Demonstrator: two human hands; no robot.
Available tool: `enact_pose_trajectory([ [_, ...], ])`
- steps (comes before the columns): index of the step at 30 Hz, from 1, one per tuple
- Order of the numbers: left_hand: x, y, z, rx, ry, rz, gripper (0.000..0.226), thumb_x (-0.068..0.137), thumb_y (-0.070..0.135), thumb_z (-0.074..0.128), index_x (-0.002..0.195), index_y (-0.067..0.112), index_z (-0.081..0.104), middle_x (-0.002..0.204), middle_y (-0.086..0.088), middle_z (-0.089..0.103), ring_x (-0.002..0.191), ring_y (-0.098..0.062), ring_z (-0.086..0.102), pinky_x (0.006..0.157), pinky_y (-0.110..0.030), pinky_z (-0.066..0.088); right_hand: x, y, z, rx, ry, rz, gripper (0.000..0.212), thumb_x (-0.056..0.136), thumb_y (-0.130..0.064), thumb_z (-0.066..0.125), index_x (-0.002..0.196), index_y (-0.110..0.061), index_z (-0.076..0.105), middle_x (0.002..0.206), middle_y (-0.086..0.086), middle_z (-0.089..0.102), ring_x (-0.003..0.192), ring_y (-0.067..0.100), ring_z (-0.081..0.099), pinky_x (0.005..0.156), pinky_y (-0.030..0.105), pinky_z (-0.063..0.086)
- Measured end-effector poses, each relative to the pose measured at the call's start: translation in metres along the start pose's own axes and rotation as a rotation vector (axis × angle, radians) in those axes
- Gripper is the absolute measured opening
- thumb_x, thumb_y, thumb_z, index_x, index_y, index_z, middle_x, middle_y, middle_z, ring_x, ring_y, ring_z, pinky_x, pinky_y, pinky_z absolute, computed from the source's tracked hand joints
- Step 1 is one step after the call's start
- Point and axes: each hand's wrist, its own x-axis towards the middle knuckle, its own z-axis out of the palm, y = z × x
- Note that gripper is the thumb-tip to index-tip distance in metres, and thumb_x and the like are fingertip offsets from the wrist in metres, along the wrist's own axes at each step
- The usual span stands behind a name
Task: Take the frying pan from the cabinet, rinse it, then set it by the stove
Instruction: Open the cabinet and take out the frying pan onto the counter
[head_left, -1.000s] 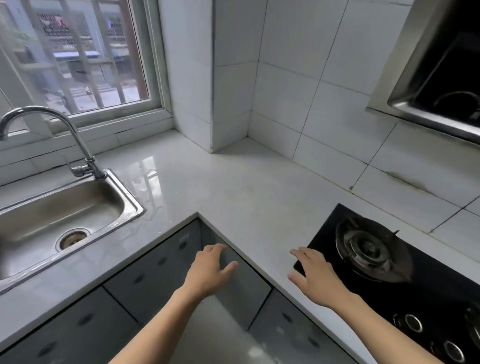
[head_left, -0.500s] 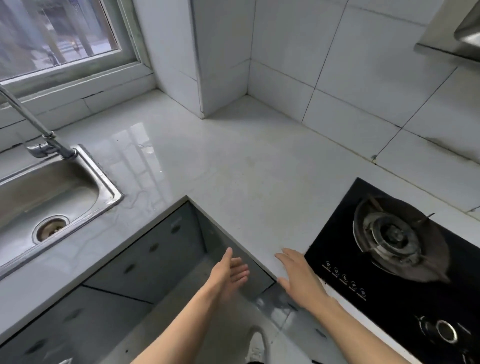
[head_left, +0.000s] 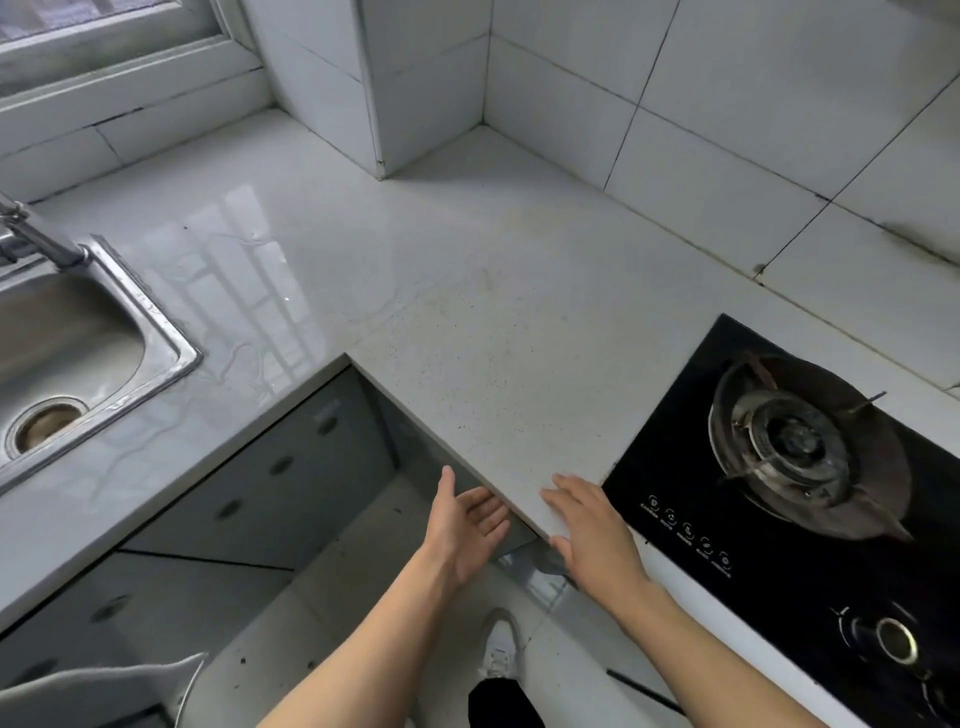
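The pale speckled worktop (head_left: 467, 322) runs in an L round an inner corner, its glossy left part mirroring the window. A steel sink (head_left: 171, 358) is set into it at the left, with a tap (head_left: 36, 244) at its back rim. A black hob (head_left: 779, 493) with a gas burner (head_left: 789, 441) sits at the right. The right hand (head_left: 592, 530) rests flat on the front edge beside the hob

Sink (head_left: 171, 358) lies left, stove (head_left: 810, 467) right, countertop (head_left: 467, 291) between, cabinets (head_left: 270, 478) below.

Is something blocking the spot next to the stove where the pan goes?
Nothing visible: the counter left of the stove is bare. The right hand lies on its edge. No pan shows yet.
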Motion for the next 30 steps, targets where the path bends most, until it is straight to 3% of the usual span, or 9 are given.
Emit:
enact_pose_trajectory([
  [4,0.006,-0.001,-0.004,0.004,-0.026,-0.014,0.087,0.094,0.067,0.029,0.145,-0.004,0.030,0.147,-0.024,0.041,0.136,-0.036,0.039,0.117,-0.047,0.025,-0.001,-0.001,0.002,-0.003,0.014,0.007,0.062,0.083,-0.011,0.071,0.140,-0.017,0.047,0.151,0.002,0.036,0.141,0.019,0.028,0.112,0.022,0.015],
  [7,0.012,-0.003,-0.012,0.033,-0.034,0.004,0.080,0.095,0.064,0.030,0.139,-0.002,0.040,0.136,-0.023,0.051,0.126,-0.036,0.050,0.112,-0.046,0.034,-0.002,-0.002,0.004,-0.011,0.023,0.011,0.062,0.084,-0.009,0.069,0.141,-0.017,0.046,0.152,0.003,0.035,0.141,0.019,0.027,0.113,0.023,0.014],
  [12,0.005,-0.001,-0.034,0.164,0.030,0.038,0.055,0.096,0.051,0.043,0.116,0.002,0.059,0.112,-0.018,0.065,0.101,-0.030,0.063,0.090,-0.039,0.050,-0.005,-0.004,0.008,-0.014,0.009,0.029,0.059,0.089,-0.009,0.062,0.144,-0.017,0.040,0.155,0.001,0.029,0.143,0.019,0.022,0.117,0.028,0.016],
  [16,-0.006,0.006,-0.063,0.345,0.116,0.065,0.021,0.091,0.026,0.062,0.102,0.008,0.059,0.080,-0.010,0.066,0.071,-0.024,0.063,0.074,-0.034,0.052,-0.006,-0.010,0.011,-0.106,-0.021,0.022,0.060,0.088,-0.014,0.060,0.143,-0.010,0.036,0.154,0.010,0.027,0.143,0.028,0.021,0.119,0.036,0.017],
  [21,-0.019,0.017,-0.103,0.593,0.256,0.187,0.029,0.075,0.012,0.079,0.086,0.013,0.052,0.076,-0.009,0.059,0.057,-0.020,0.056,0.057,-0.031,0.050,-0.005,-0.033,0.016,-0.182,-0.018,0.068,0.065,0.090,-0.027,0.059,0.143,-0.004,0.031,0.152,0.020,0.024,0.141,0.034,0.018,0.117,0.041,0.018],
  [24,-0.031,0.021,-0.117,0.767,0.363,0.264,0.042,0.059,0.022,0.087,0.083,0.014,0.054,0.075,-0.006,0.066,0.056,-0.020,0.059,0.057,-0.030,0.050,0.000,-0.053,0.018,-0.192,-0.031,0.018,0.064,0.091,-0.027,0.057,0.146,-0.007,0.029,0.154,0.017,0.021,0.143,0.032,0.016,0.117,0.042,0.020],
  [27,-0.042,0.023,-0.127,0.973,0.446,0.361,0.042,0.062,0.022,0.086,0.090,0.016,0.056,0.087,-0.002,0.066,0.074,-0.018,0.063,0.061,-0.026,0.047,0.009,-0.071,0.022,-0.183,-0.054,-0.054,0.063,0.091,-0.027,0.058,0.145,-0.009,0.031,0.155,0.014,0.022,0.143,0.030,0.017,0.116,0.040,0.021],
  [30,-0.049,0.026,-0.137,1.036,0.489,0.428,0.038,0.067,0.013,0.081,0.094,0.016,0.054,0.087,-0.001,0.063,0.075,-0.013,0.057,0.057,-0.020,0.043,0.019,-0.085,0.023,-0.199,-0.075,-0.097,0.066,0.091,-0.029,0.058,0.146,-0.010,0.027,0.157,0.014,0.018,0.144,0.029,0.014,0.116,0.040,0.021],
])
